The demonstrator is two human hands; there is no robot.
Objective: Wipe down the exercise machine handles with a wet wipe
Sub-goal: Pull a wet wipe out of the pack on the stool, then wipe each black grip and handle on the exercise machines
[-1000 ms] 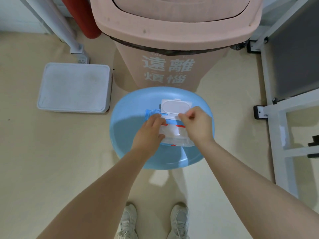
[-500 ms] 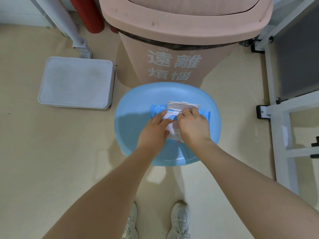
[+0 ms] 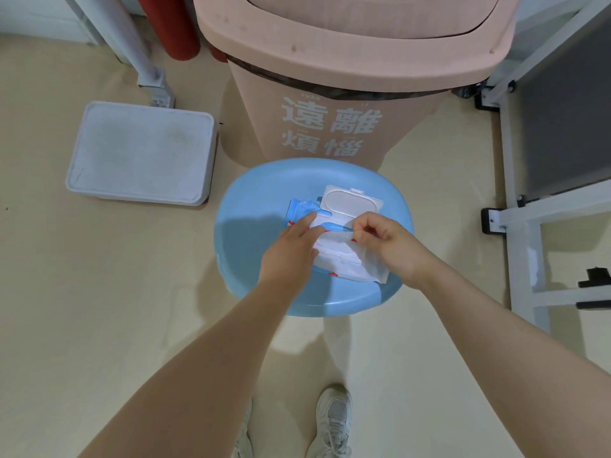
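Pink bin reads 遠離煩惱 in white; wipe pack w/ lid flipped up lies on the blue stool just in front. Your left hand presses flat on the pack, right hand pinches a wet wipe. Grey tray on floor to the left, white machine frame at right.

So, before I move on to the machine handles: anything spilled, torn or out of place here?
Nothing stands out. The wipes pack lies on the blue stool, flip lid open. The left hand presses the pack while the right hand pinches a wipe coming out. No spill shows.
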